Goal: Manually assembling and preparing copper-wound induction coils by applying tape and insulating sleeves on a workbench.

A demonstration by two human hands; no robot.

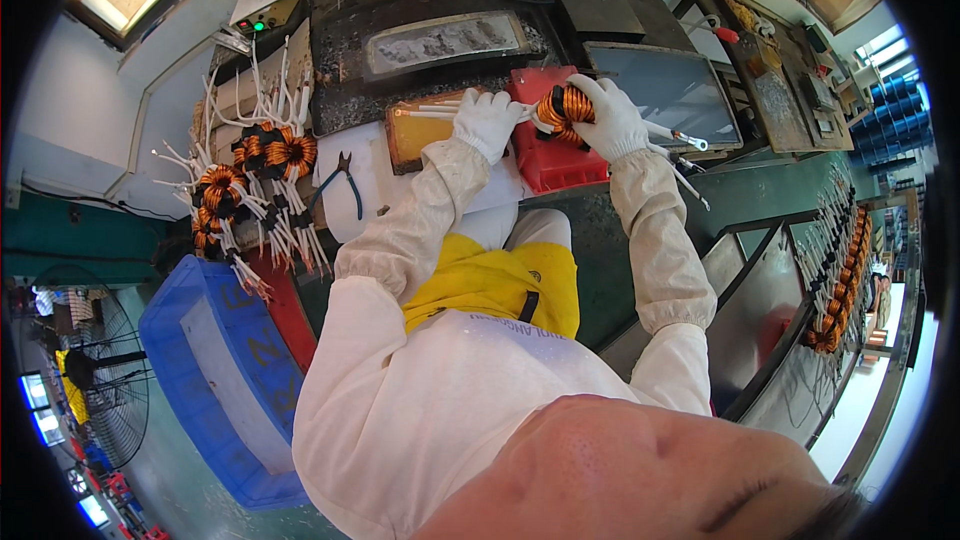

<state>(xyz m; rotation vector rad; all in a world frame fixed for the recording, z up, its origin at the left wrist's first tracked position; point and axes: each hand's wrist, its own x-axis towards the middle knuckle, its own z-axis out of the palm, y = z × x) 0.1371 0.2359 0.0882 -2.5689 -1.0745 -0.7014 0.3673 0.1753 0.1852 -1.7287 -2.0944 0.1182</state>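
Observation:
A toroidal coil (566,110) wound with copper wire, with black parts, is held above a red plastic tray (560,166). My gloved right hand (612,122) is closed around the coil's right side. My gloved left hand (486,124) is closed on the coil's white-sleeved leads (524,112). Those leads run left past my fingers, and their bare copper ends lie over a shallow amber-coloured block (408,145). On the right, other leads stick out beyond my right hand, one tipped with a metal lug (697,143).
Several similar coils (240,165) are heaped at the left, near blue-handled cutters (343,183). A rectangular trough (445,42) with a silvery, crusted surface lies ahead. A blue crate (225,380) and a fan (90,365) stand lower left. Rows of coils (840,270) line a rack at right.

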